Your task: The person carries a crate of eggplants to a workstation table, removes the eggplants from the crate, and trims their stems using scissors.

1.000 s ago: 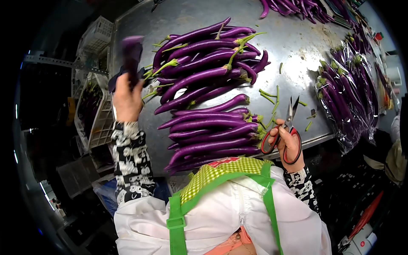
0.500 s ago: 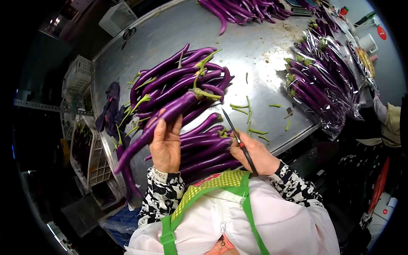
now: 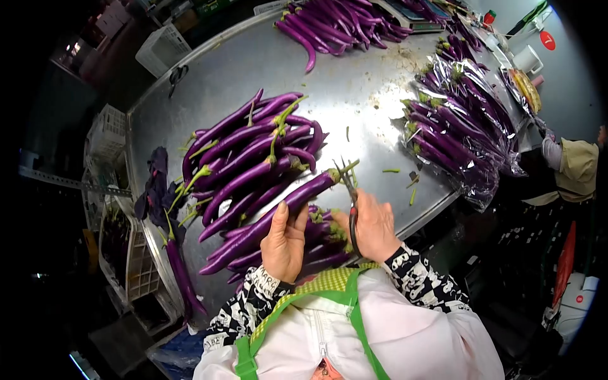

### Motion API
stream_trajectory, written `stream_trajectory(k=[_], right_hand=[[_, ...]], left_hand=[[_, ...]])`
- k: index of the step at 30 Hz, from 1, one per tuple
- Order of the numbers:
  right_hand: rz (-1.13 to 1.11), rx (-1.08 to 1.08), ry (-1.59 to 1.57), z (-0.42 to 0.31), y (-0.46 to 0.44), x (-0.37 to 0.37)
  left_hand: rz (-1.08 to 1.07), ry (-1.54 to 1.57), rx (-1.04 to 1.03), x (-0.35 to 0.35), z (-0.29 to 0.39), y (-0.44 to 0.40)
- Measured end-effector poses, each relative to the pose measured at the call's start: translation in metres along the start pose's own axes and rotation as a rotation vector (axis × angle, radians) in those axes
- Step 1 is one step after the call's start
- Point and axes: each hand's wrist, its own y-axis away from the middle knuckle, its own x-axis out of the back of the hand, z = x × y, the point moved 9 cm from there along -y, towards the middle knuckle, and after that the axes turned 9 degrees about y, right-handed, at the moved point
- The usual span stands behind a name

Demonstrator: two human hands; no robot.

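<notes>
My left hand is closed around a long purple eggplant, holding it slantwise with its green stem end up and to the right. In my right hand are scissors with dark and red handles, their blades parted at the green stem. Whether the blades touch the stem is too small to tell. Beyond the held eggplant lies a heap of eggplants with stems. A second pile lies beneath and beside my hands, partly hidden by them.
Bagged eggplants lie on the right of the metal table, more loose ones at the far edge. Dark gloves, another scissors and a single eggplant are at left. Crates stand beside it.
The held eggplant has moved right toward the scissors, and the scissors have opened around the stem end. The view has shifted, showing more of the far table.
</notes>
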Motion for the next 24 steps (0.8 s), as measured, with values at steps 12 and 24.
stream_trajectory(k=[12, 24], right_hand=[[-0.177, -0.102, -0.058, 0.036, 0.004, -0.032], [-0.065, -0.176, 0.122, 0.125, 0.000, -0.057]], left_hand=[[0.072, -0.035, 0.066, 0.016, -0.021, 0.000], [0.175, 0.254, 0.320, 0.061, -0.050, -0.028]])
